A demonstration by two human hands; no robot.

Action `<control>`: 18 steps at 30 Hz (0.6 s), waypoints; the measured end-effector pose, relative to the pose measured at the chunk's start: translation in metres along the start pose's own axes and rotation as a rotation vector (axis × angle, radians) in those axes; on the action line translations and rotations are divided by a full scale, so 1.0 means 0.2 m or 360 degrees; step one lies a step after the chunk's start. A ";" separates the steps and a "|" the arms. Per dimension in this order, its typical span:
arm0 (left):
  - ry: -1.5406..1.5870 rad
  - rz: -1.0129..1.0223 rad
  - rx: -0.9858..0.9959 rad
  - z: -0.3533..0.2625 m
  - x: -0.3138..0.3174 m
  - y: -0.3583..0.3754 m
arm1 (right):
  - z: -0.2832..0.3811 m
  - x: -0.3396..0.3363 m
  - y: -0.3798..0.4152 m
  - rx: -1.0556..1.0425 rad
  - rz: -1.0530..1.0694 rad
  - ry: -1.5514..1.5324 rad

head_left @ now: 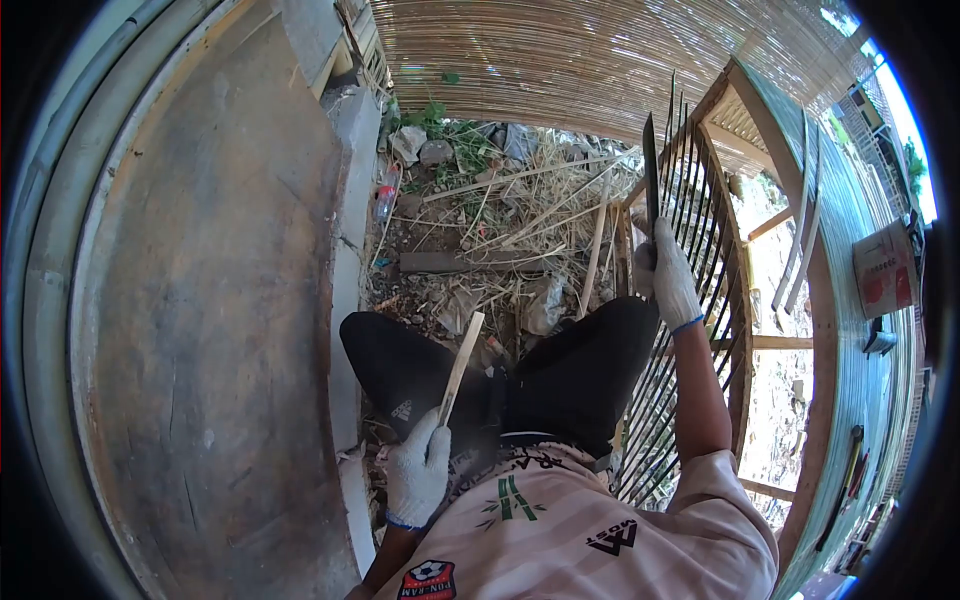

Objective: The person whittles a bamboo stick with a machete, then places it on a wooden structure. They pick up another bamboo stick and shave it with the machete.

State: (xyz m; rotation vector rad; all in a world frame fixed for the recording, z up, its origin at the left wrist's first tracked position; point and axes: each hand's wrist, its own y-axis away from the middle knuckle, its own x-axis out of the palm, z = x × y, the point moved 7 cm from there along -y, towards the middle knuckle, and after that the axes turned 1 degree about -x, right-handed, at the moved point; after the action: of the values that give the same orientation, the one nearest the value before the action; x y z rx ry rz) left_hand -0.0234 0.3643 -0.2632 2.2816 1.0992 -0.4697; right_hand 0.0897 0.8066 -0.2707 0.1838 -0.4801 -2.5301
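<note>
My left hand (pixel 418 470), in a white knitted glove, is closed around the lower end of a pale bamboo strip (pixel 462 365). The strip points up and slightly right, above my left thigh. On the right, my right hand (pixel 672 278), gloved the same way with a blue cuff, grips a long, dark-bladed knife (pixel 651 170). Its blade stands nearly upright, tip away from me, beside a slatted rack (pixel 712 240). The knife and the bamboo strip are well apart. The knife's handle is hidden in my fist.
A large worn wooden board (pixel 210 320) stands at left. Ahead, the ground holds bamboo shavings (pixel 540 200), stones, a plastic bottle (pixel 386 195) and a wooden plank (pixel 470 262). A bamboo screen (pixel 560 60) closes the back. At right are a bench top (pixel 845 390) and a container (pixel 884 270).
</note>
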 end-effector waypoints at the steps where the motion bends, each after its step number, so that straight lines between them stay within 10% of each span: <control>1: 0.0024 0.0001 0.0029 -0.02 0.00 -0.03 | -0.01 0.05 0.04 0.0098 0.0118 -0.0293; 6: 0.0069 -0.0051 0.0210 -0.11 0.04 -0.16 | -0.19 0.21 0.15 0.0389 0.0254 0.0118; 18: 0.0127 -0.0226 0.0443 -0.54 -0.16 -0.30 | -1.00 0.55 0.27 0.1091 0.0692 -0.0912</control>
State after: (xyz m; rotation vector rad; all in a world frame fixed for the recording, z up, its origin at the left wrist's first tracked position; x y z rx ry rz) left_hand -0.0824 0.4432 -0.1819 2.4894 1.3122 -0.6265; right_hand 0.0691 0.6450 -0.4398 -0.3733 -1.4306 -1.8757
